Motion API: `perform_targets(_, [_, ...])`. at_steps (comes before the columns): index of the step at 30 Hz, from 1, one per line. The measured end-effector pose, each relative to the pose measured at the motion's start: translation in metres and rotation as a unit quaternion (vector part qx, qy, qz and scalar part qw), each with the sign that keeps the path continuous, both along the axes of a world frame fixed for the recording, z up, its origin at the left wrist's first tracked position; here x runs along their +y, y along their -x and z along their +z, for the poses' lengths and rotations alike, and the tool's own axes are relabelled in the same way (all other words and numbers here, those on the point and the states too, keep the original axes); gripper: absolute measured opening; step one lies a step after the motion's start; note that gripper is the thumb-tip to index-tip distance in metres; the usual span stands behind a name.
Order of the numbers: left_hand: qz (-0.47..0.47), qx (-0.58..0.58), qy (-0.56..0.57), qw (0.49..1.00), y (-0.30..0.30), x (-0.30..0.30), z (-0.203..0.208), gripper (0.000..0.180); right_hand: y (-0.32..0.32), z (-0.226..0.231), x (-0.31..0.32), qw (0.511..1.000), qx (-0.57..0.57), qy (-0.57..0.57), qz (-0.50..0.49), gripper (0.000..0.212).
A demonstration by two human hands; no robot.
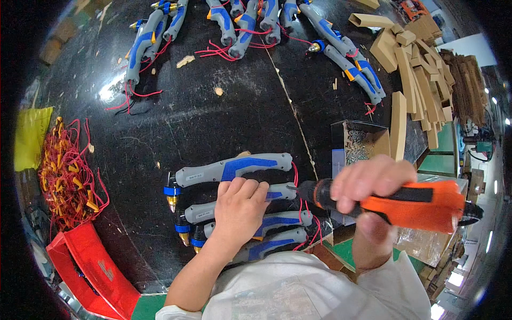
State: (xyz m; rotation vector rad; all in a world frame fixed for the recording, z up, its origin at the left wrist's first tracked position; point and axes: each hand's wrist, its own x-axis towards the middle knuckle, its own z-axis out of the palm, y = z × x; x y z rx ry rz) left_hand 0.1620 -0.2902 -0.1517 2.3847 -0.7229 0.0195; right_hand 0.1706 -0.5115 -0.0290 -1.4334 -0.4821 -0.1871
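My left hand (239, 210) is closed over a grey and blue torch handle (200, 212) with a blue-and-brass nozzle, pressing it on the black table. My right hand (373, 184) grips an orange and black power screwdriver (416, 207). Its tip meets the right end of that same handle; the screw, if any, is too small to make out. Just beyond lies a similar torch (256, 164). Two more, including the nearer torch (285, 220), lie on my side, partly hidden by my left arm and shirt. Red wires (314, 232) trail from their right ends.
A box of small screws (358, 144) stands right of the torches. Cardboard pieces (410, 80) pile up at the far right. More torches (245, 29) line the table's far side. At left are orange triggers with red wires (69, 176) and a red bin (96, 266).
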Motion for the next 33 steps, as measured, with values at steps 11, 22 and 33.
perform_targets(11, [-0.004,0.015,-0.002,1.0,0.0,0.003,-0.005,0.042,0.037,-0.014,0.009,0.998,0.018,-0.045,-0.04,0.043])
perform_targets(22, [-0.002,0.006,0.014,1.0,0.002,0.004,-0.011,0.042,0.046,-0.015,0.025,0.995,-0.079,0.038,-0.042,0.044])
perform_targets(33, [-0.004,-0.002,0.008,1.0,0.002,0.004,-0.01,0.04,0.021,-0.005,0.021,0.985,-0.071,0.121,0.097,0.042])
